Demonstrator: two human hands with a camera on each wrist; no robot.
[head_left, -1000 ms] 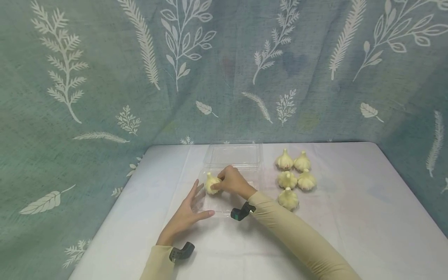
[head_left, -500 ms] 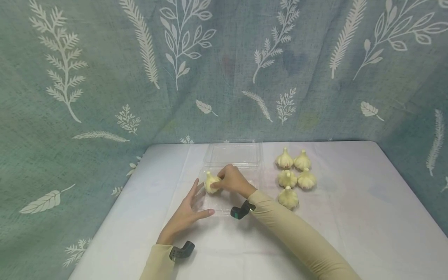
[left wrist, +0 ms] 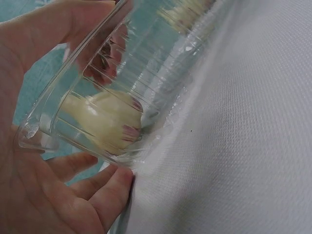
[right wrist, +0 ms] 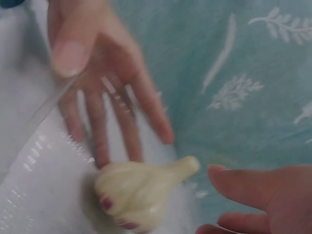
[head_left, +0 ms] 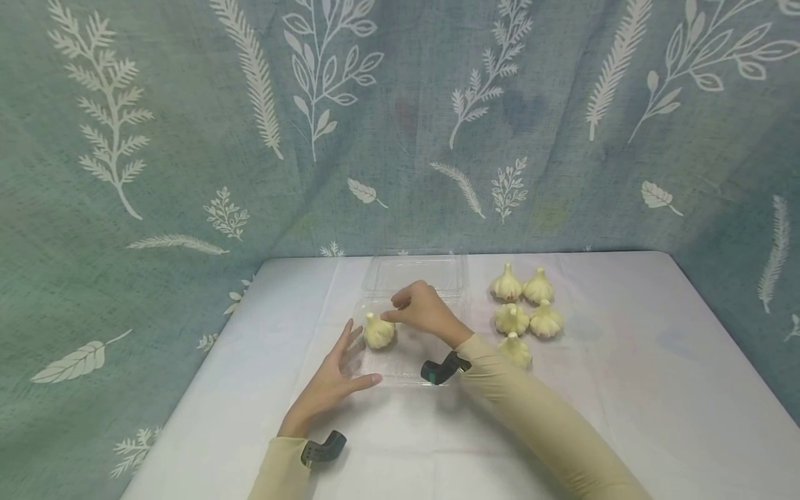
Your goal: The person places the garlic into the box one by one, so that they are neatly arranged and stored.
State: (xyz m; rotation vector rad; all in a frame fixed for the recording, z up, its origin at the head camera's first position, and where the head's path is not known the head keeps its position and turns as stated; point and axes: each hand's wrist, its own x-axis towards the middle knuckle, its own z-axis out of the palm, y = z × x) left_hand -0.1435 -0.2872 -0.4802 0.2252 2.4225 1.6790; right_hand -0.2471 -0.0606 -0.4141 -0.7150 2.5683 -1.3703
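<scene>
To place it well, you would likely do best to raise your right hand (head_left: 425, 309) without brushing the stem, the left hand (head_left: 334, 378) steadying the hinged clear plastic container (head_left: 406, 364). Your right grip is apart, holding nothing; the left's fingers spread at the container's lower-left corner. The pale cream garlic bulb (head_left: 380, 333) sits inside, at left; its long axis slants in the head view, stem toward upper left.
</scene>
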